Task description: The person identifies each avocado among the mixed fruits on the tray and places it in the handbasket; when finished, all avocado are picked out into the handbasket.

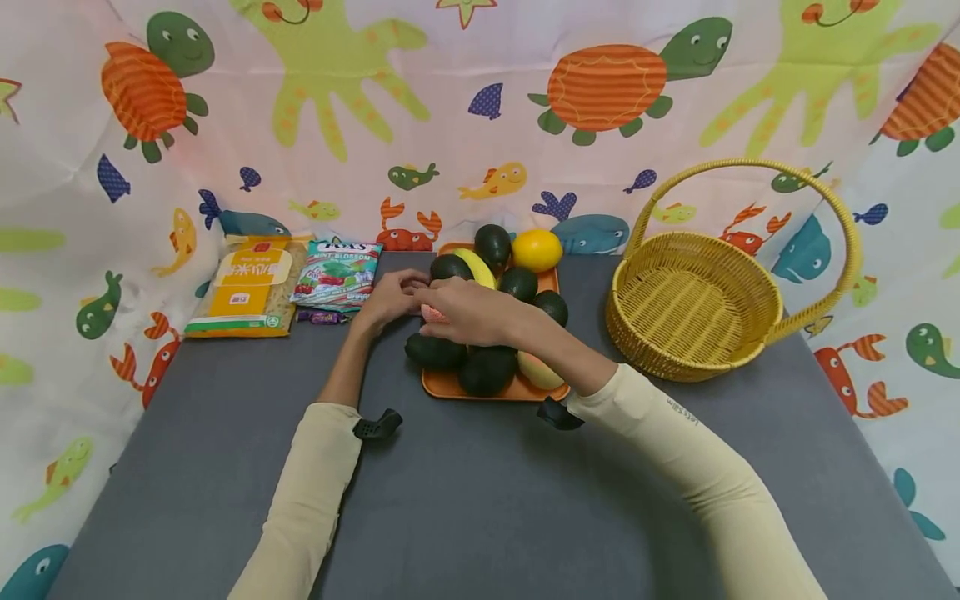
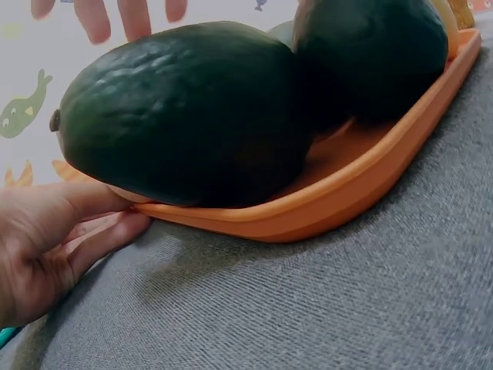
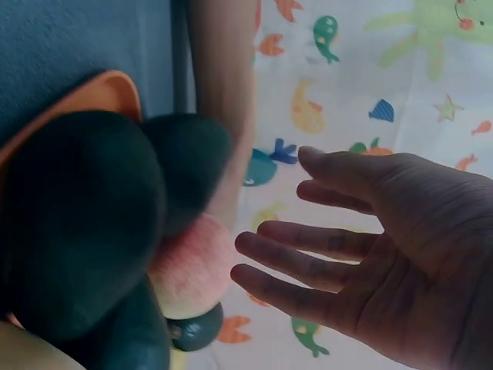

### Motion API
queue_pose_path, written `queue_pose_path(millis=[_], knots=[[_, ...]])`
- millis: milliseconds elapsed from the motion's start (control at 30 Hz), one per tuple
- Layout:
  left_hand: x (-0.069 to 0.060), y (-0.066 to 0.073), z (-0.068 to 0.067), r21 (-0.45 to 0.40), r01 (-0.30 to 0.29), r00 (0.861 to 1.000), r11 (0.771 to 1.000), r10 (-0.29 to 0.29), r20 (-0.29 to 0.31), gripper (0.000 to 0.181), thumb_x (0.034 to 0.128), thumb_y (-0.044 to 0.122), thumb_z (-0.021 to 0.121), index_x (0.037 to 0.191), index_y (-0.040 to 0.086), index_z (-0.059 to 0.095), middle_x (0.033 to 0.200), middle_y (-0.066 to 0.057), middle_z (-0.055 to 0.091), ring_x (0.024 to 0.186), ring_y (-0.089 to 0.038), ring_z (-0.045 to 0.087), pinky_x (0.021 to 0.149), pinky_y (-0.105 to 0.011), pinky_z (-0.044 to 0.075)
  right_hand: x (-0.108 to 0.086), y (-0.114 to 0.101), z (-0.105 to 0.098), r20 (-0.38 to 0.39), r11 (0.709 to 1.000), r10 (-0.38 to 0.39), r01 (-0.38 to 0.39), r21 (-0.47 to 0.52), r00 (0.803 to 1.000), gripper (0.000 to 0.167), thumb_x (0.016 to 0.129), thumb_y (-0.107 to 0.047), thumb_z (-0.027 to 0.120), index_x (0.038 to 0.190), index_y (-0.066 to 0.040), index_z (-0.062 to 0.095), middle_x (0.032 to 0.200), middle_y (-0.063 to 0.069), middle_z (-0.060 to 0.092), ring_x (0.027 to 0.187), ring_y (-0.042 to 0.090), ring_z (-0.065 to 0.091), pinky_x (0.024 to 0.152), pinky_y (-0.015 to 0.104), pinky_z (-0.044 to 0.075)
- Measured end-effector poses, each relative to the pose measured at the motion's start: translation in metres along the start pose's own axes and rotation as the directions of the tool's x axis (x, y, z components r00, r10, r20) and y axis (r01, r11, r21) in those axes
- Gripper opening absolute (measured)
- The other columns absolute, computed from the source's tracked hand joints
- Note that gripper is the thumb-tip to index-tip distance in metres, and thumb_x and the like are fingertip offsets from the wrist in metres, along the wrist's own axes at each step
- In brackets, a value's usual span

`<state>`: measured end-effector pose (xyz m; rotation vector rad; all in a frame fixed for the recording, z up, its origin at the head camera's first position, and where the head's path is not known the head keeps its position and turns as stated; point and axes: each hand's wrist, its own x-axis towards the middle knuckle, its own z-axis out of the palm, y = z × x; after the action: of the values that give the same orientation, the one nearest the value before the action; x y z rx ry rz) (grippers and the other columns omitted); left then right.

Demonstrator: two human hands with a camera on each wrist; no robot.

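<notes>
An orange tray [image 1: 450,385] holds several dark green avocados [image 1: 489,371], a banana [image 1: 476,268], a lemon [image 1: 537,250], a pinkish peach [image 3: 196,270] and a pale yellow fruit [image 1: 538,372]. At the tray's left side is my left hand [image 1: 393,298]; in the left wrist view its extended fingers touch the rim beside a large avocado [image 2: 185,116]. My right hand [image 3: 385,254] hovers over the tray's left part, fingers spread and nothing in them, apart from the peach. In the head view it partly covers the peach and banana.
A yellow wicker basket [image 1: 693,304] with a tall handle stands right of the tray. To the left lie a yellow food packet [image 1: 243,287], a mint candy bag [image 1: 337,275] and a small purple wrapped bar [image 1: 322,317]. A patterned cloth [image 1: 480,125] hangs behind the grey table [image 1: 480,500].
</notes>
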<state>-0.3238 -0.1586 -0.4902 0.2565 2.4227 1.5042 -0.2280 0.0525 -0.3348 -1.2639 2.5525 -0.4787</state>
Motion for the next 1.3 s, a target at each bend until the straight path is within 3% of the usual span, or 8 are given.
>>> queue_pose_path(millis=[167, 333, 500, 700, 900, 1067, 1300], knots=[[0.001, 0.000, 0.002, 0.006, -0.007, 1.000, 1.000, 0.007, -0.006, 0.040, 0.0963, 0.014, 0.069, 0.135, 0.007, 0.065, 0.127, -0.018, 0.070, 0.108, -0.023, 0.069, 0.084, -0.023, 0.053, -0.001, -0.001, 0.015, 0.005, 0.998, -0.009, 0.010, -0.060, 1.000, 0.038, 0.101, -0.022, 0.070, 0.135, -0.007, 0.062, 0.109, 0.014, 0.068, 0.100, 0.024, 0.061, 0.092, 0.035, 0.055], [0.003, 0.004, 0.002, 0.011, -0.034, 0.999, 0.999, 0.034, 0.001, 0.039, 0.0985, 0.017, 0.068, 0.136, 0.006, 0.064, 0.127, -0.018, 0.070, 0.109, -0.026, 0.069, 0.084, -0.024, 0.053, -0.003, 0.000, 0.022, -0.011, 0.992, -0.004, 0.002, -0.125, 1.000, 0.041, 0.097, -0.022, 0.075, 0.135, -0.008, 0.064, 0.125, 0.012, 0.068, 0.111, 0.023, 0.064, 0.104, 0.035, 0.054], [0.004, 0.005, 0.005, 0.002, -0.047, 0.999, 0.999, 0.047, 0.008, 0.039, 0.0996, 0.018, 0.068, 0.136, 0.005, 0.063, 0.127, -0.019, 0.069, 0.111, -0.028, 0.069, 0.087, -0.028, 0.055, 0.000, -0.002, 0.029, 0.032, 0.986, 0.022, -0.016, -0.165, 0.999, 0.048, 0.095, -0.023, 0.078, 0.138, -0.009, 0.062, 0.131, 0.015, 0.062, 0.107, 0.023, 0.067, 0.099, 0.034, 0.056], [0.003, 0.003, 0.002, -0.013, -0.040, 0.999, 0.999, 0.040, 0.007, 0.038, 0.1004, 0.018, 0.067, 0.136, 0.006, 0.063, 0.127, -0.018, 0.069, 0.111, -0.027, 0.069, 0.085, -0.029, 0.057, 0.007, -0.007, 0.034, 0.062, 0.982, 0.049, -0.037, -0.186, 0.997, 0.057, 0.093, -0.024, 0.080, 0.145, -0.012, 0.059, 0.145, 0.016, 0.055, 0.117, 0.024, 0.066, 0.102, 0.034, 0.056], [0.000, 0.001, 0.001, -0.056, -0.016, 1.000, 0.998, 0.017, 0.021, 0.038, 0.1010, 0.015, 0.066, 0.137, 0.005, 0.061, 0.128, -0.020, 0.067, 0.110, -0.027, 0.069, 0.080, -0.026, 0.061, 0.009, -0.011, 0.038, 0.090, 0.977, 0.052, -0.032, -0.211, 0.995, 0.060, 0.091, -0.022, 0.082, 0.146, -0.017, 0.059, 0.140, 0.016, 0.056, 0.108, 0.023, 0.066, 0.095, 0.034, 0.058], [-0.001, 0.001, -0.003, -0.045, 0.004, 1.000, 0.999, -0.003, 0.011, 0.038, 0.1012, 0.016, 0.067, 0.138, 0.006, 0.062, 0.127, -0.019, 0.068, 0.106, -0.022, 0.069, 0.078, -0.024, 0.060, 0.008, -0.012, 0.043, 0.082, 0.960, 0.051, -0.027, -0.280, 0.995, 0.062, 0.091, -0.024, 0.081, 0.148, -0.021, 0.056, 0.137, 0.016, 0.055, 0.104, 0.023, 0.063, 0.091, 0.033, 0.059], [0.000, 0.002, -0.002, -0.037, -0.009, 1.000, 0.999, 0.009, 0.012, 0.037, 0.1014, 0.011, 0.065, 0.138, 0.005, 0.061, 0.126, -0.019, 0.067, 0.105, -0.023, 0.068, 0.076, -0.024, 0.059, 0.005, -0.013, 0.047, 0.057, 0.952, 0.046, -0.026, -0.306, 0.997, 0.065, 0.094, -0.022, 0.079, 0.153, -0.024, 0.051, 0.150, 0.018, 0.051, 0.109, 0.030, 0.064, 0.091, 0.037, 0.060]])
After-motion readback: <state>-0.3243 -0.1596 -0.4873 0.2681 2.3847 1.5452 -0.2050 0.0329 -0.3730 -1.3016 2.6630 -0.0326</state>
